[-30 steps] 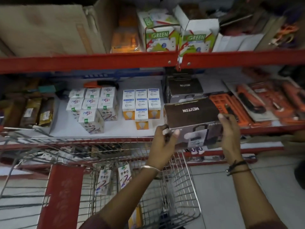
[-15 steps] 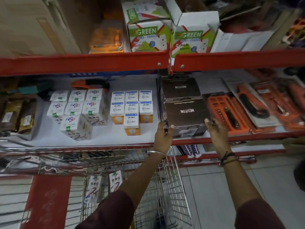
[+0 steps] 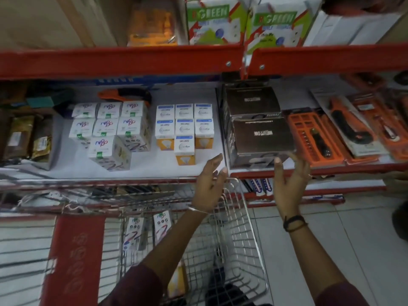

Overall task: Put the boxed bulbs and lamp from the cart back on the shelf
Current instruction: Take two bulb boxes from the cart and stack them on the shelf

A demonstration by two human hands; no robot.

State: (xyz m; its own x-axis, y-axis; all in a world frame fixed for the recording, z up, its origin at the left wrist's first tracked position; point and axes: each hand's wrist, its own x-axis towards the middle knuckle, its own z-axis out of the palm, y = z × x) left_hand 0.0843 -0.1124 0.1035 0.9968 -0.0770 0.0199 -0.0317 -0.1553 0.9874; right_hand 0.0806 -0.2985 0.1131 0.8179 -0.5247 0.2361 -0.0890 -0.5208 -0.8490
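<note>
A dark brown lamp box [image 3: 261, 138] rests on the white middle shelf [image 3: 154, 168], in front of a second identical dark box [image 3: 251, 100]. My left hand [image 3: 210, 182] hovers open just left of and below the front box, apart from it. My right hand [image 3: 290, 180] is open below the box's front right corner, fingers spread, not gripping. Several white bulb boxes [image 3: 110, 127] and blue-and-orange bulb boxes [image 3: 184, 127] stand in rows on the shelf to the left. In the wire cart [image 3: 231, 239] below, two white bulb boxes [image 3: 150, 230] show behind the mesh.
A red shelf rail [image 3: 132, 60] runs overhead with green-labelled boxes [image 3: 212, 23] above it. Orange tool packs [image 3: 344, 131] lie right of the lamp boxes. Brown packets [image 3: 26, 138] sit at the far left. Tiled floor [image 3: 342, 250] lies to the right of the cart.
The lamp box went from my hands onto the shelf in front of the other dark box. Both hands let go and drew back, fingers now apart.
</note>
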